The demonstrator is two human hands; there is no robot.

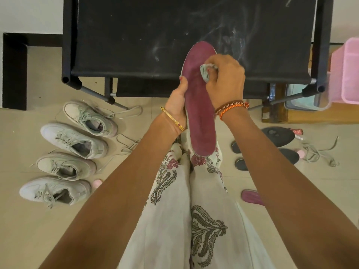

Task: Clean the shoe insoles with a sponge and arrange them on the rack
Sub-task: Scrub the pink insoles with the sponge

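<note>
Bare forearms reached over the lap toward the black rack, where the left hand gripped a maroon insole upright while right hand fingers pinched a grey sponge against it — scrubbing step underway, racking likely next.

The right hand hides most of the sponge; pink basket cut off.

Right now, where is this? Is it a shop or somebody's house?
Probably a room in a home, not a shop. The floor is pale tile, four worn sneakers sit in a row, and a black fabric shoe rack stands against the wall beside a pink plastic bin.
</note>
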